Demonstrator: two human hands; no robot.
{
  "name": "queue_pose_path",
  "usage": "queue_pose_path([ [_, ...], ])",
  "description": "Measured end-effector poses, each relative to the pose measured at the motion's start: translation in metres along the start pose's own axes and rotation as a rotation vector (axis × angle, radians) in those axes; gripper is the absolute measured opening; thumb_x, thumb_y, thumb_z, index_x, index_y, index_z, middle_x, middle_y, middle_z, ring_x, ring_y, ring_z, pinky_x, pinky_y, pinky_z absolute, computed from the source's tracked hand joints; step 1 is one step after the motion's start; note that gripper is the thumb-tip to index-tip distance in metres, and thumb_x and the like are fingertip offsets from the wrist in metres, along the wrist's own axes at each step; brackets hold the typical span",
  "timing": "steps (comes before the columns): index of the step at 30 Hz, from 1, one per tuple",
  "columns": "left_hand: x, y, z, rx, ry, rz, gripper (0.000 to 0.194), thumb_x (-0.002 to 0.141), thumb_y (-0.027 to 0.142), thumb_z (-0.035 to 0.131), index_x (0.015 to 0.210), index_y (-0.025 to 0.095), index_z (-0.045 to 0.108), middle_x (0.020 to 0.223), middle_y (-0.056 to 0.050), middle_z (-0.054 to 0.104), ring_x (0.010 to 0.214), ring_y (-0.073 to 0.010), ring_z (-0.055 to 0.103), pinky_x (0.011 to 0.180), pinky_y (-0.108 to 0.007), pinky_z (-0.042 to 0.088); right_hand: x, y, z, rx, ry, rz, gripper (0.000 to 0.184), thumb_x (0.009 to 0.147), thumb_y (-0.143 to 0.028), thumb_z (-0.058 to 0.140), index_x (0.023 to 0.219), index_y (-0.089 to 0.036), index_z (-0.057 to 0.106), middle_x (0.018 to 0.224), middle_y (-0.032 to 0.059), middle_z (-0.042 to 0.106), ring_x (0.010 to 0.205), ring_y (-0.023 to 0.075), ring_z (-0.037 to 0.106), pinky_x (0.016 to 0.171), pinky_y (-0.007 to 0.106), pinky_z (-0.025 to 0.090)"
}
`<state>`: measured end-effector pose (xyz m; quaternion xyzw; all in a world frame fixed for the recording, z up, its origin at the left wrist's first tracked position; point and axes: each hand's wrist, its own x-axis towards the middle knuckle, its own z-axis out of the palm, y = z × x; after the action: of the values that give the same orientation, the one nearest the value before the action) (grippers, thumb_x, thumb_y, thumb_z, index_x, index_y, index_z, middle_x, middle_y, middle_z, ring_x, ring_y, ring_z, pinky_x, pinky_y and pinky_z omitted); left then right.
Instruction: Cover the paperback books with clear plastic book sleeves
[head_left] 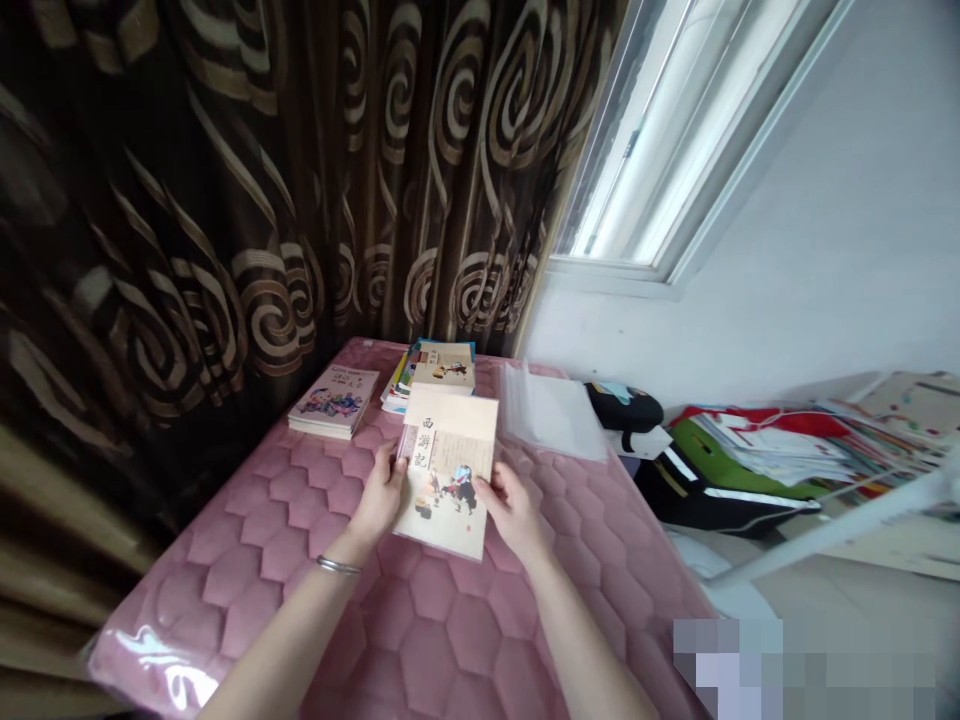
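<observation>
Cream paperback (444,470) with painted figures and a vertical Chinese title on its cover, held between both hands over a pink quilted mattress (450,640).

The left hand (379,490) and right hand (511,510) each curve partly closed around one side edge of the book, fingers resting on the cover. Just beyond lie a flat stack of white illustrated books (334,400) and a pile of colourful books (433,375), beside a clear plastic sleeve (551,410). Dark brown swirl-patterned curtains (225,200) hang along the mattress's left side.
</observation>
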<state>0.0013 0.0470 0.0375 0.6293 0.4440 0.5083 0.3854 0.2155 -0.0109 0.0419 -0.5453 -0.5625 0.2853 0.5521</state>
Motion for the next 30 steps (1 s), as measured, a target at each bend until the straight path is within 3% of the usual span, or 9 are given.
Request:
queue_pose_path([
  [4, -0.001, -0.002, 0.008, -0.017, -0.004, -0.027, 0.043, 0.089, 0.026, 0.048, 0.132, 0.022, 0.042, 0.133, -0.01, 0.057, 0.122, -0.0201, 0.054, 0.109, -0.038, 0.036, -0.002, 0.001, 0.014, 0.205, 0.07, 0.2, 0.035, 0.076, -0.051, 0.066, 0.095, -0.022, 0.065, 0.093, 0.0054, 0.074, 0.084, 0.0231, 0.068, 0.072, 0.031, 0.054],
  [7, -0.006, -0.008, 0.014, -0.028, -0.079, -0.063, 0.027, 0.089, 0.024, 0.046, 0.112, 0.022, 0.059, 0.117, -0.006, 0.067, 0.111, -0.0198, 0.06, 0.104, -0.036, 0.04, -0.005, 0.013, 0.024, 0.304, 0.137, 0.291, 0.035, 0.071, -0.049, 0.069, 0.09, -0.021, 0.065, 0.09, 0.0038, 0.074, 0.082, 0.0225, 0.068, 0.068, 0.029, 0.053],
  [10, -0.013, -0.013, 0.019, -0.021, -0.108, -0.176, 0.024, 0.087, 0.023, 0.044, 0.092, 0.021, 0.068, 0.095, -0.004, 0.072, 0.096, -0.0217, 0.065, 0.096, -0.036, 0.046, -0.01, 0.023, 0.027, 0.376, 0.153, 0.336, 0.035, 0.066, -0.049, 0.071, 0.086, -0.02, 0.066, 0.086, 0.0031, 0.075, 0.079, 0.0218, 0.068, 0.065, 0.028, 0.052],
  [16, -0.012, -0.019, 0.024, 0.053, -0.031, -0.191, 0.02, 0.081, 0.016, 0.05, 0.085, 0.022, 0.069, 0.092, -0.005, 0.072, 0.095, -0.0231, 0.064, 0.095, -0.037, 0.045, -0.013, 0.017, 0.024, 0.436, 0.158, 0.459, 0.035, 0.061, -0.048, 0.075, 0.079, -0.019, 0.067, 0.076, 0.0042, 0.074, 0.069, 0.0226, 0.068, 0.056, 0.027, 0.05],
  [21, -0.01, -0.022, 0.016, -0.089, -0.019, -0.274, 0.011, 0.077, 0.019, 0.059, 0.087, 0.02, 0.065, 0.087, -0.003, 0.071, 0.087, -0.0202, 0.066, 0.088, -0.035, 0.049, -0.014, 0.012, 0.023, 0.554, 0.105, 0.509, 0.036, 0.061, -0.048, 0.078, 0.077, -0.019, 0.065, 0.068, 0.0034, 0.073, 0.061, 0.023, 0.068, 0.053, 0.029, 0.05],
  [26, -0.017, -0.02, 0.003, -0.548, -0.034, -0.509, 0.049, 0.075, 0.033, 0.072, 0.119, 0.021, 0.053, 0.094, -0.005, 0.073, 0.08, -0.0194, 0.07, 0.074, -0.032, 0.054, -0.009, 0.02, 0.019, 0.594, 0.128, 0.588, 0.038, 0.057, -0.043, 0.081, 0.079, -0.017, 0.066, 0.067, 0.0051, 0.073, 0.061, 0.0237, 0.069, 0.053, 0.03, 0.052],
  [30, -0.017, -0.017, -0.004, -0.634, -0.183, -0.599, 0.05, 0.071, 0.039, 0.079, 0.11, 0.018, 0.057, 0.093, -0.007, 0.074, 0.079, -0.0207, 0.072, 0.066, -0.028, 0.054, -0.003, 0.026, 0.015, 0.628, 0.127, 0.676, 0.035, 0.054, -0.04, 0.079, 0.076, -0.016, 0.066, 0.064, 0.0062, 0.073, 0.062, 0.0255, 0.07, 0.055, 0.033, 0.054],
])
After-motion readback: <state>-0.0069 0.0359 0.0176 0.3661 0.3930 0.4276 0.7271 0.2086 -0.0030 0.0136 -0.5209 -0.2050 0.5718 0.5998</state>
